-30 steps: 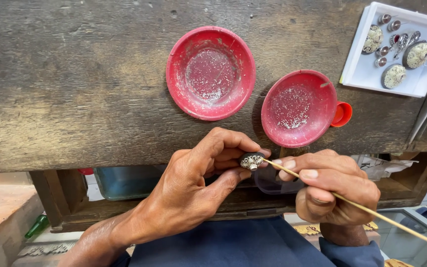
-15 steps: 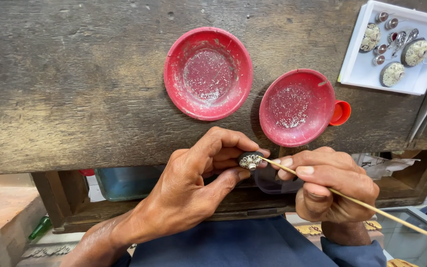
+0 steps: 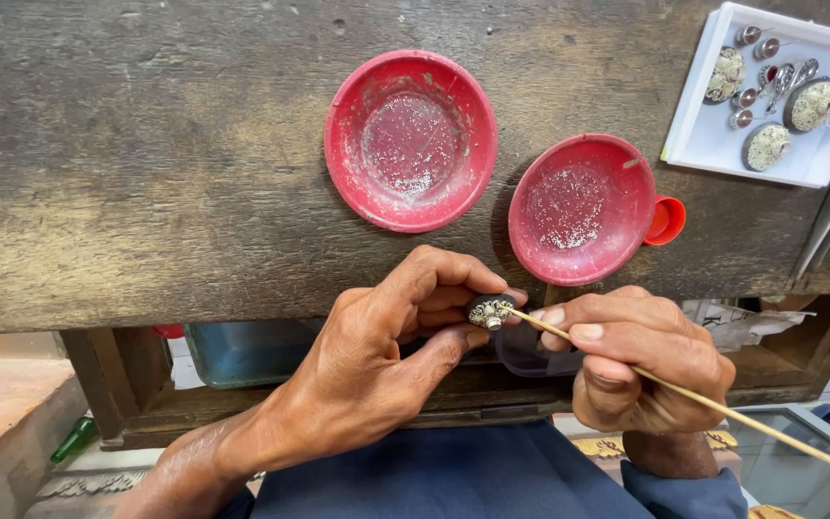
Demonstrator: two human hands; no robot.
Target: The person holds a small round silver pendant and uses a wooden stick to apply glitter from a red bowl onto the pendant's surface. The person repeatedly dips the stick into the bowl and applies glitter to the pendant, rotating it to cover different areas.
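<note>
Head view: left hand (image 3: 377, 365) pinches ornament (image 3: 489, 310); right hand (image 3: 641, 370) grips stick (image 3: 722, 408) touching it.

two red dishes (image 3: 410, 139) and (image 3: 583, 207), both dusted with pale grit, sit side by side on the worn wooden desk (image 3: 146, 163). at the desk's right end a white tray (image 3: 722, 144) holds small round ornaments and metal bits.

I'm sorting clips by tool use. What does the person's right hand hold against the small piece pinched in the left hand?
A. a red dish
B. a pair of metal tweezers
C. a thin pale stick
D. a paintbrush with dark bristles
C: the right hand grips a thin pale stick whose tip meets the small studded piece pinched by the left hand.
</note>
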